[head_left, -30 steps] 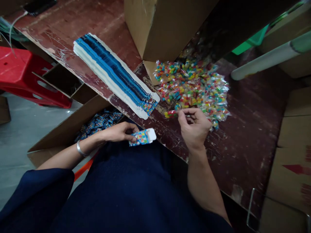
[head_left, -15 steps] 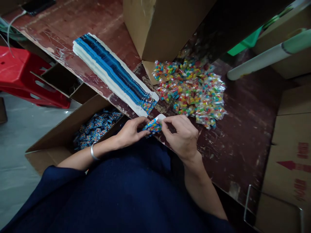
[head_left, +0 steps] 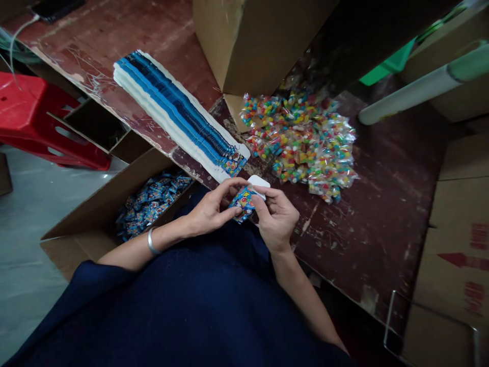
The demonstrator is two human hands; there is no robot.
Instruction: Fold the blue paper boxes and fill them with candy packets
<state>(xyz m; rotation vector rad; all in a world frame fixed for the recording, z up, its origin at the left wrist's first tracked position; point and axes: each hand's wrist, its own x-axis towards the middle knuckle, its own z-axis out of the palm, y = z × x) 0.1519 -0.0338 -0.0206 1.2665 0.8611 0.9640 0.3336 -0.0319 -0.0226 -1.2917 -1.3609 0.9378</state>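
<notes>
A small blue printed carton [head_left: 244, 200] with a white flap standing up is held between both hands at the table's front edge. My left hand [head_left: 214, 206] grips its left side, thumb on the printed face. My right hand [head_left: 277, 211] pinches the carton near the white flap on the right. Just beyond them, a long overlapping row of flat blue and white cartons [head_left: 175, 114] lies slanting on the table. To the right of that row is a heap of clear bags of colourful candies [head_left: 305, 142].
An open cardboard box [head_left: 84, 209] below the table edge holds many small filled blue packs [head_left: 153, 201]. A tall cardboard box [head_left: 260, 46] stands behind the candy bags. A red stool [head_left: 34, 117] is at left, a white tube [head_left: 408, 97] at right.
My right hand has moved slightly left and down. The carton is turned, showing more of its printed face, and my left fingers now reach over its top.
</notes>
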